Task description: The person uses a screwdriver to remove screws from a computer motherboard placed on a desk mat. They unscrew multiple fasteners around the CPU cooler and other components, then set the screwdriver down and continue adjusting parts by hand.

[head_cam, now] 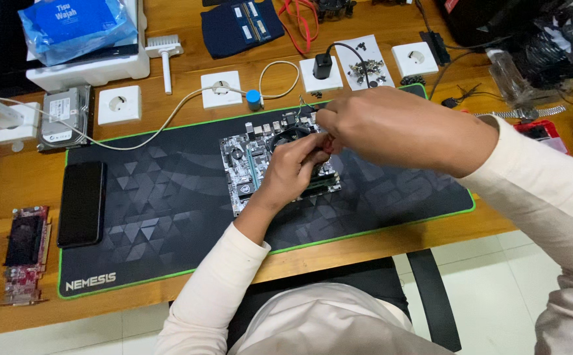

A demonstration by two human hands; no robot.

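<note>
A small motherboard with a black cooler fan lies on a black desk mat with a green edge. My left hand rests on the board's right half, its fingers curled around a small red-handled tool. Just above and to the right, my right hand reaches in, with its fingertips pinched at thin wires by the board's top edge. The hands touch and hide the board's right side.
On the mat's left lies a black phone. Beyond the mat sit a hard drive, white sockets, a white brush, loose screws on paper and a red graphics card. A case fan stands far right.
</note>
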